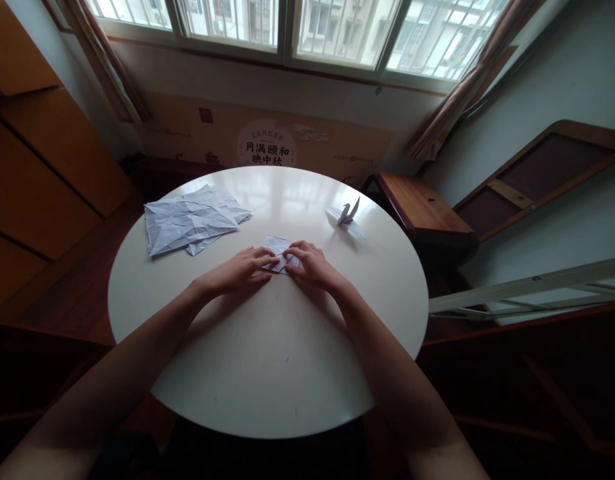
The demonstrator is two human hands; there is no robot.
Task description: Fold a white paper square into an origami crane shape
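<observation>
A small folded sheet of white paper (276, 245) lies flat near the middle of the round white table. My left hand (247, 269) is closed on its left side, with bent fingers and thumb on the paper. From the right, my right hand (310, 261) grips the opposite side in the same way, its fingertips close to those of the left. Crease lines show between the two hands; the fingers hide part of the near edge. Farther back on the right stands a folded paper crane (346, 217), apart from both hands.
Several crumpled, creased paper sheets (192, 217) lie stacked at the table's back left. The round table (267, 360) has a curved edge. A wooden stool-like piece (422, 203) stands beyond its right side, and a large printed cardboard panel (187, 133) leans below the window.
</observation>
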